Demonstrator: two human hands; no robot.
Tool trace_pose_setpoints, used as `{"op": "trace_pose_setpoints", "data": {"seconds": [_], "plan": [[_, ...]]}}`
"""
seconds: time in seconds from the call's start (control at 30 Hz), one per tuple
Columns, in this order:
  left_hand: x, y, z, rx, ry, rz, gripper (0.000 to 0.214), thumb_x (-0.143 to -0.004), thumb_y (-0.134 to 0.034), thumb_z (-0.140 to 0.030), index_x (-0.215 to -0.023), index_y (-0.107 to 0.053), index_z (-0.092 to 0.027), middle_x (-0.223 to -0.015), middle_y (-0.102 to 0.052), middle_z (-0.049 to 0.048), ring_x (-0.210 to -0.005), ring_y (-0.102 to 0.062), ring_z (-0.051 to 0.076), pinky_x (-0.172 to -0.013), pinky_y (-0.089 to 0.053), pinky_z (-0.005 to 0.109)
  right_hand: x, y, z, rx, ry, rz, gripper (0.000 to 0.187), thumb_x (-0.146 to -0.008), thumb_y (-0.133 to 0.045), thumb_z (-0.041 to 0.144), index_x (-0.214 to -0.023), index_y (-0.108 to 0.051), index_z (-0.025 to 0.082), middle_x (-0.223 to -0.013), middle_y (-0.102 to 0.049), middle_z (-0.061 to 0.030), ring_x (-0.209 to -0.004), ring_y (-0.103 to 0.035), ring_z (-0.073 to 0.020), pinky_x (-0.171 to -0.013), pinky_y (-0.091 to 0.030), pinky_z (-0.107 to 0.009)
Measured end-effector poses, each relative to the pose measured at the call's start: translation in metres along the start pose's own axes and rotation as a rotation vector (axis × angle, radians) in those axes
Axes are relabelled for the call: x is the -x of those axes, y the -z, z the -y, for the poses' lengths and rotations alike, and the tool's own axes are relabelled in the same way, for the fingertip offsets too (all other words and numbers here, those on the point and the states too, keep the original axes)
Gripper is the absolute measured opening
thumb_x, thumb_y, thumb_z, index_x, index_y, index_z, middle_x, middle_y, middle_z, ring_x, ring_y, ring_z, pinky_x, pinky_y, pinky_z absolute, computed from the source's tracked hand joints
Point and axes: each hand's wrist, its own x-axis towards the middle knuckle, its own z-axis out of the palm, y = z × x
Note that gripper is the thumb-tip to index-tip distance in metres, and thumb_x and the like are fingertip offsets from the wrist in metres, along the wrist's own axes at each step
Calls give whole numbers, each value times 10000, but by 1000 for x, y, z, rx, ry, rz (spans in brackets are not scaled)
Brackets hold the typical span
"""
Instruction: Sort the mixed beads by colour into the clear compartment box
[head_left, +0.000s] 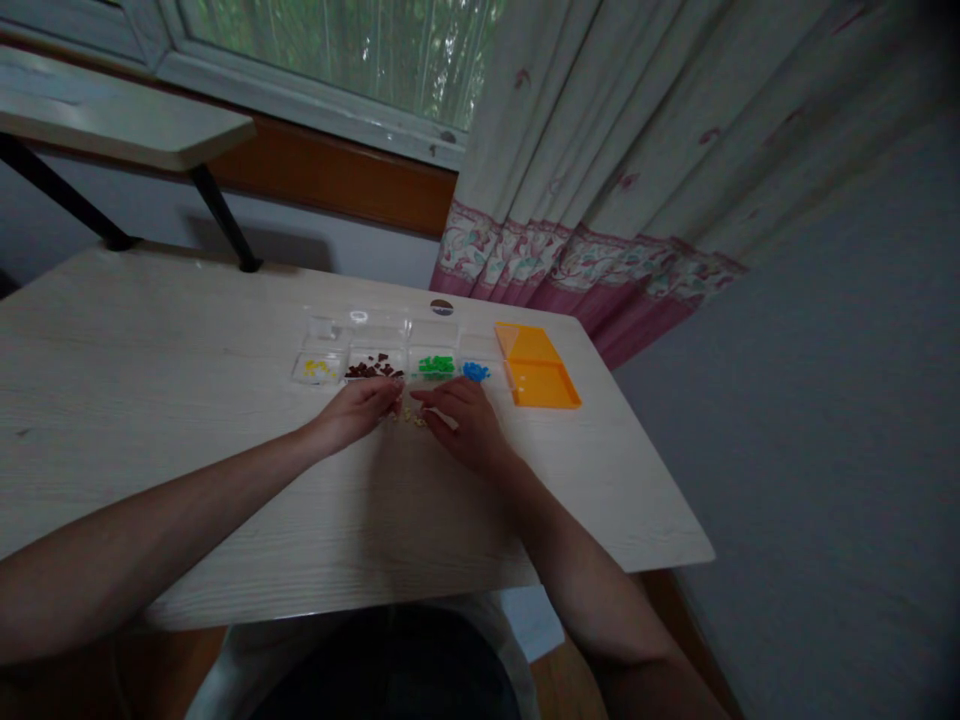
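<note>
My left hand (358,412) rests near the front of the clear boxes, its fingers pressed together. What it holds, if anything, is too small to make out. My right hand (471,425) is opposite it, fingers stretched out and apart from the thumb. Small beige pieces (415,416) lie loose on the table between the two hands. Just behind the hands are open clear plastic boxes holding yellow pieces (319,369), dark brown pieces (373,368), green pieces (436,367) and blue pieces (475,371). Parts of the brown and blue groups are close to my fingers.
An open orange case (545,385) lies right of the clear boxes, with a few tiny light pieces in it. The pale wooden table (247,520) has a raised shelf (150,120) at back left. A round dark sticker (442,307), curtain (600,170) and window are behind.
</note>
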Motion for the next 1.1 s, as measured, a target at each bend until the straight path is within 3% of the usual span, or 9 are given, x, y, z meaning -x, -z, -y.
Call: {"op": "trace_pose_setpoints", "data": {"seconds": [0.3,0.77,0.97,1.1], "plan": [[4,-3,3,100,46,71,510,-844,-535,-638,-663,-571,-162,-595,-462,-8,-542,-392,96,-483,-301,215,0,-4,10,-29,-21,-37,248,-949,-542,305,-1143,-693,276,-911,-709,-43,-894,-613,-180,-851,-454,-345],[3,-3,5,36,32,111,511,-876,-485,-628,-707,-615,-164,-606,-464,-2,-565,-406,111,-492,-324,218,-2,-2,13,-35,-24,-67,175,-931,-563,262,-961,-736,255,-840,-700,-37,-847,-613,-176,-821,-456,-335],[3,-5,3,37,19,56,435,-892,-490,-578,-745,-592,-181,-651,-485,-1,-597,-435,121,-521,-350,227,-2,3,4,32,-55,-112,183,-938,-560,285,-947,-739,252,-854,-708,-35,-865,-610,-176,-834,-451,-328],[4,-7,0,-12,-17,-78,368,-926,-459,-516,-823,-595,-190,-648,-466,-13,-576,-414,115,-515,-324,225,-1,19,-15,137,-132,-180,197,-945,-550,298,-956,-740,245,-870,-718,-38,-867,-604,-182,-849,-421,-337]]}}
